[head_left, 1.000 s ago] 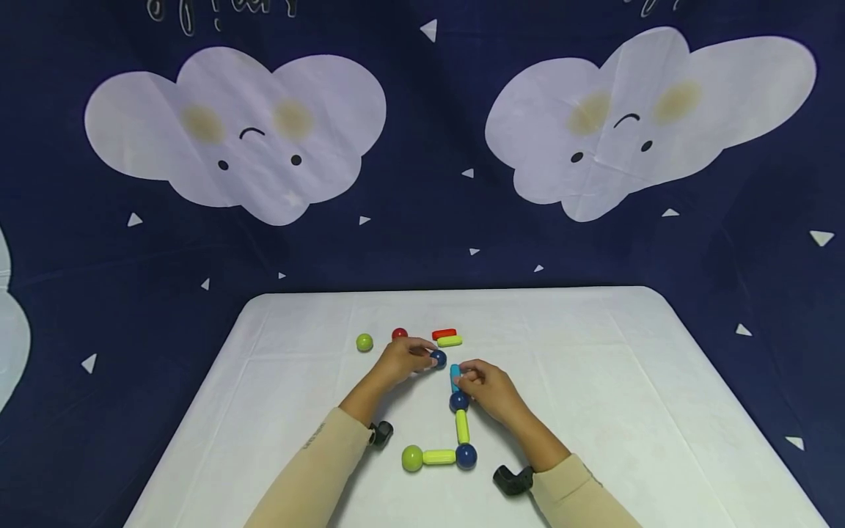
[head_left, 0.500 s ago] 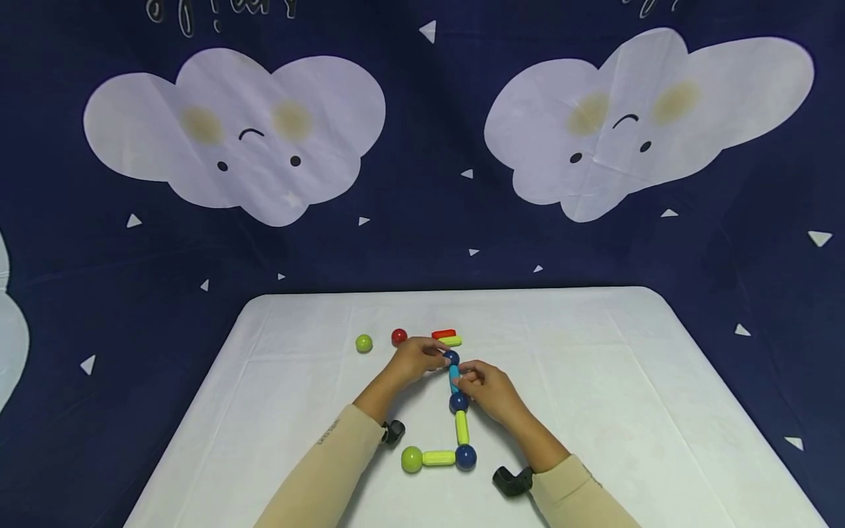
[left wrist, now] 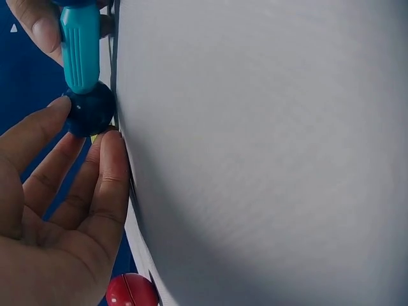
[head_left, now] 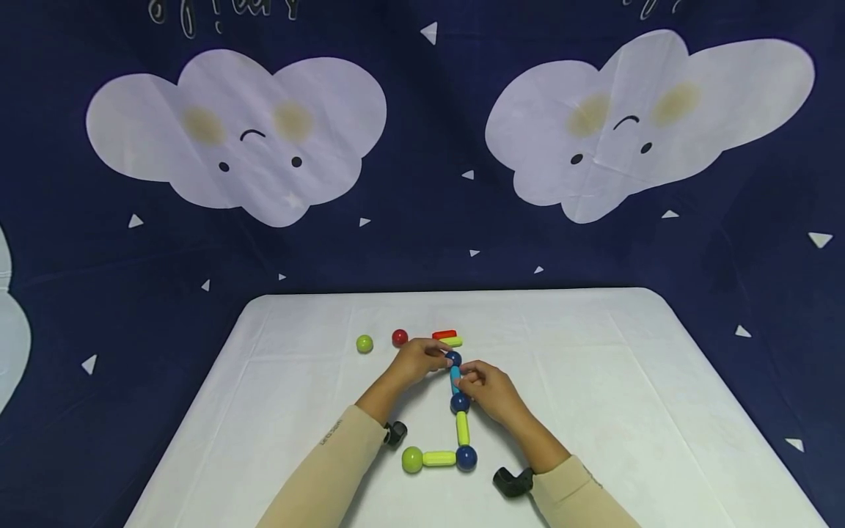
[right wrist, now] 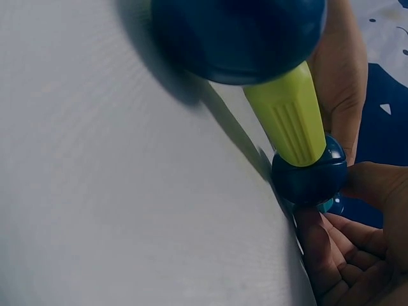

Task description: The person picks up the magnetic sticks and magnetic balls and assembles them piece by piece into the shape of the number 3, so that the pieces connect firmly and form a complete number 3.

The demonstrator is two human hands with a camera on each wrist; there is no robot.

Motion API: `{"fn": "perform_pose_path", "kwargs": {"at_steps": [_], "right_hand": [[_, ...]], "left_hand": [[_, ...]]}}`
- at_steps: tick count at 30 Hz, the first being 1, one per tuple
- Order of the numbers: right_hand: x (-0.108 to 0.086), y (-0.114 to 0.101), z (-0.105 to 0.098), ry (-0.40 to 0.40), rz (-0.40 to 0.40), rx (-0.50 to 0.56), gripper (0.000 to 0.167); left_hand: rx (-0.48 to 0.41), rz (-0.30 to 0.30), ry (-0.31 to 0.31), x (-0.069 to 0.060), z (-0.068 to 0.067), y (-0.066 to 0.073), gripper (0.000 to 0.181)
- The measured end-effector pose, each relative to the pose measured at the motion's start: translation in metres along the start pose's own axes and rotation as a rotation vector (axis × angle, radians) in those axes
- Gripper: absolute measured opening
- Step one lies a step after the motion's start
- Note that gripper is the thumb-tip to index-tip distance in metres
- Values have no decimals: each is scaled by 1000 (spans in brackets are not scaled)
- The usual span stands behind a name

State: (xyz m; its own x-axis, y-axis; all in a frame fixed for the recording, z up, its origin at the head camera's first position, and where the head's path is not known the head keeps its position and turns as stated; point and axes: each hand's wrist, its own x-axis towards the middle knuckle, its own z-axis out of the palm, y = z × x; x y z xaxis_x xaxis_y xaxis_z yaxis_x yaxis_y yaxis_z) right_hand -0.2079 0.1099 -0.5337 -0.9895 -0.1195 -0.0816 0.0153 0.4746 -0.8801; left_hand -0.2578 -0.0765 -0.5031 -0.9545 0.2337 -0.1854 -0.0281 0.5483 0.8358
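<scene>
My left hand point(head_left: 414, 361) pinches a dark blue ball point(left wrist: 91, 109) between thumb and fingertips. That ball touches the far end of a light blue rod point(head_left: 455, 380). The rod's near end meets a second blue ball point(head_left: 460, 402), where my right hand point(head_left: 496, 394) holds the rod's lower part with thumb and fingers. From this ball a yellow-green rod point(head_left: 463, 428) runs to a third blue ball point(head_left: 466, 458). Another yellow-green rod point(head_left: 439, 458) extends left from there to a green ball point(head_left: 412, 460).
Behind my left hand lie a red ball point(head_left: 400, 337), a red rod point(head_left: 444, 334) and a yellow-green rod point(head_left: 452, 342). Farther left is a loose green ball point(head_left: 364, 344). A dark blue cloth with clouds point(head_left: 238, 132) hangs behind the white table point(head_left: 594, 352).
My left hand has moved right with the blue ball, which came from beside the light blue rod onto its far end. My right hand has stayed in place.
</scene>
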Motion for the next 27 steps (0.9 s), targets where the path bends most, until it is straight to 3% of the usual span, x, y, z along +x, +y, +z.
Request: {"fn": "perform_pose_path", "kwargs": {"at_steps": [20, 27], "right_hand": [[2, 2, 1, 14, -2, 6, 29], [6, 0, 2, 45, 27, 46, 36]], "left_hand": [[-15, -12, 1, 1, 0, 1, 24], [2, -7, 0, 2, 1, -1, 24]]}}
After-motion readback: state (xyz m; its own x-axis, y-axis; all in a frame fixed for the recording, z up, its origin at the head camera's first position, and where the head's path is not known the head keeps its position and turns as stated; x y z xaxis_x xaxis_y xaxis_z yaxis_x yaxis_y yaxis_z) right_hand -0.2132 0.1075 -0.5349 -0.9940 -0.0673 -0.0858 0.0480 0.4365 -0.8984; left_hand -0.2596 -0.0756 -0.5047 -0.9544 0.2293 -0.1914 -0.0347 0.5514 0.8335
